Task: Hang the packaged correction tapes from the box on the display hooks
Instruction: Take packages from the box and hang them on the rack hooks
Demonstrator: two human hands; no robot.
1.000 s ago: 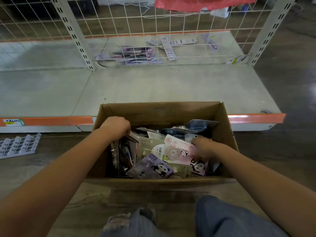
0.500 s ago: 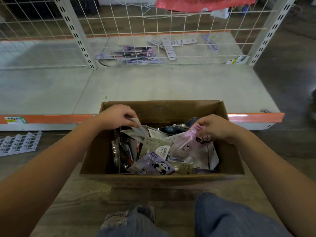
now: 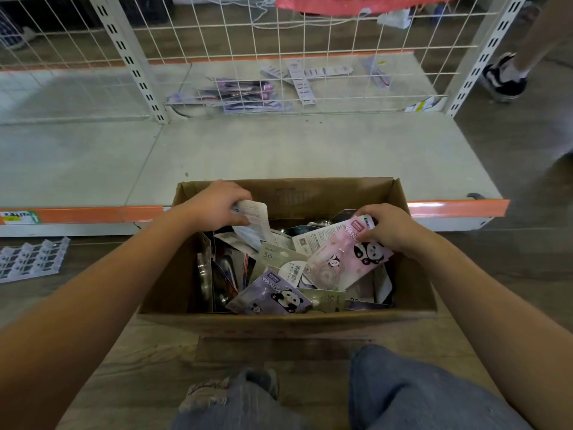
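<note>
Both hands now lift packs up out of the box [image 3: 415, 293].
Left hand [image 3: 217, 204] grips a white pack [image 3: 252, 218]; right hand [image 3: 387, 226] pinches a pink panda pack [image 3: 344, 259] by its top.

Soft even indoor light, faint shadows, wide-angle bending at edges, motion blur far right.

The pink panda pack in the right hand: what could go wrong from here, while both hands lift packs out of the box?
1. The right hand pinches the pink panda pack only at its top end; its lower end lies on other packs, so it may drag some out or slip.
2. The left hand holds a white-backed pack, so neither hand steadies the cardboard box, which may shift.
3. No display hooks are visible on the wire grid.
</note>
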